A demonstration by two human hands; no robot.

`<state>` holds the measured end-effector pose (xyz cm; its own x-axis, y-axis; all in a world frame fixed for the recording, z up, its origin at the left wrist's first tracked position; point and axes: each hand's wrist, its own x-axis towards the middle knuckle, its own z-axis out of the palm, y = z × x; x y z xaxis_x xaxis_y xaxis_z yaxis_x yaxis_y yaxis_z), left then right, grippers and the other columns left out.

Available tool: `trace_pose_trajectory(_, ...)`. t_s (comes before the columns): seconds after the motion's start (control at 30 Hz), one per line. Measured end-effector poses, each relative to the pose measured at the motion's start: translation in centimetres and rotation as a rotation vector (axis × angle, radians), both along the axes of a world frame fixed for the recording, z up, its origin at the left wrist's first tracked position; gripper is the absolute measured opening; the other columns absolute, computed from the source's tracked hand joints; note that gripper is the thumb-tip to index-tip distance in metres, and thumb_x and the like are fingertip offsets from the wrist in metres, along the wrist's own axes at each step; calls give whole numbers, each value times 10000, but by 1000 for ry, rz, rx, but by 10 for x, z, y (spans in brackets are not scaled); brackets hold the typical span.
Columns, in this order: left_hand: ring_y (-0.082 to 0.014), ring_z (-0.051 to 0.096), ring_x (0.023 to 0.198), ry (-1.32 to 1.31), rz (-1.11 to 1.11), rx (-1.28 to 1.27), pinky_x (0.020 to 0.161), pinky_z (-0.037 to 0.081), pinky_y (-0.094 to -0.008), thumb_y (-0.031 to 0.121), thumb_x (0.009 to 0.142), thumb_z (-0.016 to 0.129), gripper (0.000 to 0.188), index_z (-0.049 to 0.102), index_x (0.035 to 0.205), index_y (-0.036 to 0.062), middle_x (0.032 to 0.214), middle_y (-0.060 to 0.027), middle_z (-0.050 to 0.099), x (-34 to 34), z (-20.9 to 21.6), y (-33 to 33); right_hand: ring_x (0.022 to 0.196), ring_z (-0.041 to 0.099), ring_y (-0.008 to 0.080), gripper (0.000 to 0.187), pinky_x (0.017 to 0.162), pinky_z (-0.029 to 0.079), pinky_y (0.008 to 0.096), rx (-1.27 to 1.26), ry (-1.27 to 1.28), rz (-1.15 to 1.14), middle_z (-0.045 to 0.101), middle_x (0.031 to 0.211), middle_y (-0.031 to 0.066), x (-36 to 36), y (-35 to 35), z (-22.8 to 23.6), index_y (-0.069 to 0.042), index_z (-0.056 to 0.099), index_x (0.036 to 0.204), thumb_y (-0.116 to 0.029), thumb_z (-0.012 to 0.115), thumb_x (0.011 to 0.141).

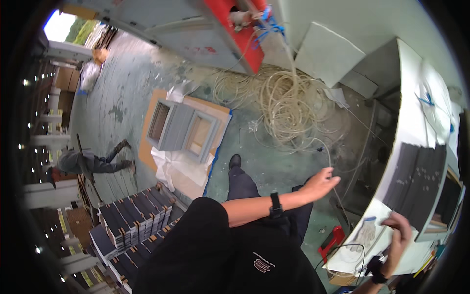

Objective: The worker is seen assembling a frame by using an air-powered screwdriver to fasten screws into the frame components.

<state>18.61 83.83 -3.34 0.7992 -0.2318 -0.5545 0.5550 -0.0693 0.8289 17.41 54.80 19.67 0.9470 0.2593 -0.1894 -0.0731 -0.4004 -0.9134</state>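
Your left hand (320,186) is at the hose (329,158) beside the desk (410,112), grip indeterminable; your right hand (400,232), half-curled and empty, hovers near the glove (366,233). Keep the hose slack.

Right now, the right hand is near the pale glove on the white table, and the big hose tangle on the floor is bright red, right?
Not quite: the head view shows the hose tangle pale yellowish, not red. The right hand is near the pale glove, yes.
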Motion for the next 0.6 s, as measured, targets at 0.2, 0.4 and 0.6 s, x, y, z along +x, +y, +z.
trace_pose_trajectory(0.2, -321, 646, 1176, 258, 553, 150, 981, 514, -408, 491, 974, 649, 695, 489, 1405, -31, 1275, -237, 657, -113, -172, 291, 1008, 708, 182, 326, 919, 530, 303, 133, 532, 112, 739, 1079, 129, 43, 350, -179, 53, 670, 1237, -165, 660, 994)
trace_pose_trajectory(0.4, -112, 585, 770, 459, 1218, 97, 694, 514, -272, 374, 977, 694, 416, 614, 1210, 39, 895, -21, 633, -233, -318, 568, 1112, 683, 218, 516, 975, 525, 338, -72, 483, 370, 731, 1159, 155, 66, 614, -422, 69, 645, 1285, -335, 720, 972)
trace_pose_trajectory(0.6, -88, 530, 737, 614, 1373, 254, 675, 484, -266, 394, 965, 689, 391, 631, 1084, 27, 855, 0, 583, -353, -471, 773, 1136, 696, 307, 640, 988, 529, 384, -242, 261, 570, 714, 1200, 255, 80, 819, -622, 85, 643, 1282, -452, 726, 943)
